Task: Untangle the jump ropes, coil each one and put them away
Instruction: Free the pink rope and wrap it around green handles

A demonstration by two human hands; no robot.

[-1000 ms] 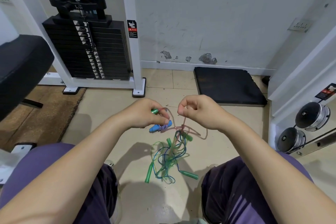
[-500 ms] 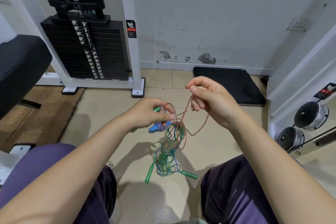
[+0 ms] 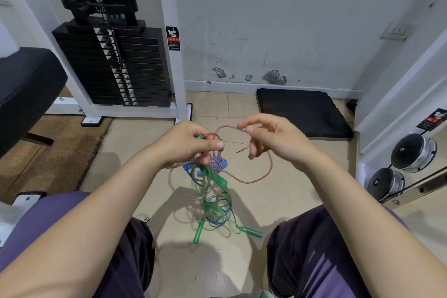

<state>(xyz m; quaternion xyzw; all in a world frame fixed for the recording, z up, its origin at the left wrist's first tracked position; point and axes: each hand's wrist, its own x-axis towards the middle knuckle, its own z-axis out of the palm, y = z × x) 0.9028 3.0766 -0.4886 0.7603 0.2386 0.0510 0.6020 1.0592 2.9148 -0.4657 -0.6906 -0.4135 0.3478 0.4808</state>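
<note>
Early stage: left hand (image 3: 191, 147) gripped the tangled bundle of jump ropes (image 3: 212, 191) hanging to the floor between the knees, right hand (image 3: 268, 139) pinched a pink rope loop (image 3: 254, 180) free; nothing coiled or stowed.

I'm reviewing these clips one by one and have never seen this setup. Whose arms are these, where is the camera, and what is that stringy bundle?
No machine here: a seated person wears a camera on the head, looking down at their own arms. The left hand grips a tangle of jump ropes, green, blue and pinkish cords hanging toward the tiled floor. Green handles dangle at the bottom. The right hand pinches a pink rope loop pulled out sideways. Behind stand a weight stack and a black mat.
</note>
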